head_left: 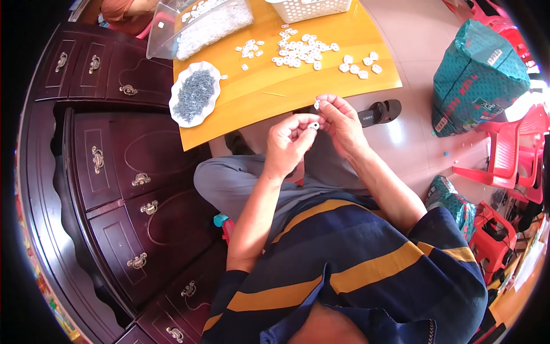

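Above my lap, just off the table's near edge, my two hands are close together. My left hand (286, 144) pinches a small white plastic piece (313, 125) with a dark hole between thumb and fingers. Pinched at the fingertips of my right hand (344, 123) is another small white piece (317, 105). On the yellow table (252, 109), similar white pieces (301, 50) lie in a large group, with smaller groups on both sides. At the table's left edge a white scalloped dish (216, 85) holds many small grey metal parts (195, 96).
A clear bin (161, 35) of white pieces and a white perforated basket (312, 10) stand at the table's far side. Dark wooden drawers (103, 149) line the left. On the right are a teal bag (478, 80) and red plastic chairs (504, 155). Another person's arm (140, 7) shows far left.
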### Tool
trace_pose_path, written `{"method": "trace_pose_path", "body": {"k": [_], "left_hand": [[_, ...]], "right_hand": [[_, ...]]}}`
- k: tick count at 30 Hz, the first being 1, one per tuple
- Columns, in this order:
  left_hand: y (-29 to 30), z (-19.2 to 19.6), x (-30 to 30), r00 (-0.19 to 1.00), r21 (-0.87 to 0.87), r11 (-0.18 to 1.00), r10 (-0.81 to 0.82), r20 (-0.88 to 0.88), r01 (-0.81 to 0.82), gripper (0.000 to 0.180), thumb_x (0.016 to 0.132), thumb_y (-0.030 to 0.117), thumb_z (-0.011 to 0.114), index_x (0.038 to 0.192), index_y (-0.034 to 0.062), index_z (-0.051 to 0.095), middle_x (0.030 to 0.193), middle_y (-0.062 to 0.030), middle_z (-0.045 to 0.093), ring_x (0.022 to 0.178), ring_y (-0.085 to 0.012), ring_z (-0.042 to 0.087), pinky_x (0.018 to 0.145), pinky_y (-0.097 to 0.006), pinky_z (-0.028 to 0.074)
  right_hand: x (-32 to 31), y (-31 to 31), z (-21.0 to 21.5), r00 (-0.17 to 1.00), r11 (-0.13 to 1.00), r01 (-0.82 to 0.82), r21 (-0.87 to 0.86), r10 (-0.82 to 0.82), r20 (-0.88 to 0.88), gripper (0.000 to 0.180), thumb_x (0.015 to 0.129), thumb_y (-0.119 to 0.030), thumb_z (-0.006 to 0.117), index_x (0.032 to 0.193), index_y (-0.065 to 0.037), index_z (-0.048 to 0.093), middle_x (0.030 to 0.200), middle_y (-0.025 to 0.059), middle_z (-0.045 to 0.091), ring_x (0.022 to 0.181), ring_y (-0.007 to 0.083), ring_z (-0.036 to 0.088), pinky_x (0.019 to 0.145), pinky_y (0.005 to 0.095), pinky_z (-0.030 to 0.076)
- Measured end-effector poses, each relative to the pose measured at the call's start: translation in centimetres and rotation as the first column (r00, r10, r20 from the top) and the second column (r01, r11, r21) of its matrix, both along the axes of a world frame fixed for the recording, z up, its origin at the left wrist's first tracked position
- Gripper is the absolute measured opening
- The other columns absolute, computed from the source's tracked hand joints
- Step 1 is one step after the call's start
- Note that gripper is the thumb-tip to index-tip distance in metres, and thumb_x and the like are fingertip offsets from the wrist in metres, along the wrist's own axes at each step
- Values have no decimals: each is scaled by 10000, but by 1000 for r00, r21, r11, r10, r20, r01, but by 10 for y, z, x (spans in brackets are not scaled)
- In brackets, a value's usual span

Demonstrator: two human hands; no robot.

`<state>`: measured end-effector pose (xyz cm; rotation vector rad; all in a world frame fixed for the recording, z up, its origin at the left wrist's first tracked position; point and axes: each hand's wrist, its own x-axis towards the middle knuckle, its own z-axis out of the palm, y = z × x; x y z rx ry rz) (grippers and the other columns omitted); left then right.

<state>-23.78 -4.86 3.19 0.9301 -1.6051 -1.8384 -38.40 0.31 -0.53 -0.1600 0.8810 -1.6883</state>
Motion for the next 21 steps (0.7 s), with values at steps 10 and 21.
{"method": "trace_pose_path", "body": {"k": [10,21], "left_hand": [[22,-22,-14,999,-198,980,-26,30,31,178,882,-61,669,1043,-4,717,839,19,646,668,-19,566,597,-194,467],[28,-25,-20,999,-181,983,-33,-3,32,155,896,-68,686,1038,-11,660,822,-23,692,748,-51,677,649,-223,553]], "right_hand": [[0,-3,-7,997,999,39,4,-39,72,134,983,-78,647,1115,-56,651,914,-7,652,735,71,575,658,194,497],[3,0,-5,984,995,67,72,-78,162,162,976,-80,655,1135,-55,639,903,1,654,760,69,590,647,199,534]]}}
